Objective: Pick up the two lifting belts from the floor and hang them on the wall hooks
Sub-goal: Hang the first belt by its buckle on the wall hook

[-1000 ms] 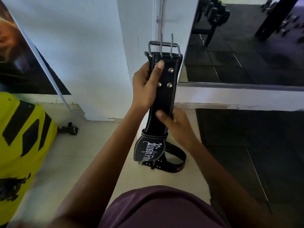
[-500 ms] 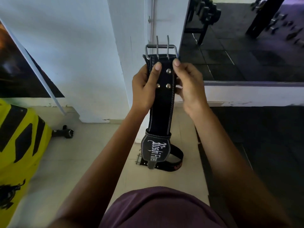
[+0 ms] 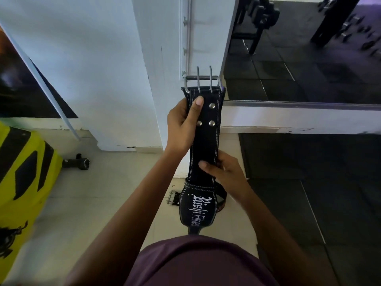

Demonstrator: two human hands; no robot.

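- White gym wall (image 3: 92, 58) is rising ahead, hooks (image 3: 185, 51) on its pillar.
- We are holding the black lifting belt (image 3: 204, 141) upright, buckle (image 3: 203, 79) topmost for hooking: left hand (image 3: 181, 129) clasping near the rivets, right hand (image 3: 224, 172) steadying lower.
- Second belt (image 3: 175, 200) is lying on the floor (image 3: 103, 203).

The second belt (image 3: 221, 200) on the floor is mostly hidden behind the held belt (image 3: 204, 141); only its buckle (image 3: 173, 198) peeks out. The yellow thing (image 3: 22, 182) is blurry and cut off at the left edge.
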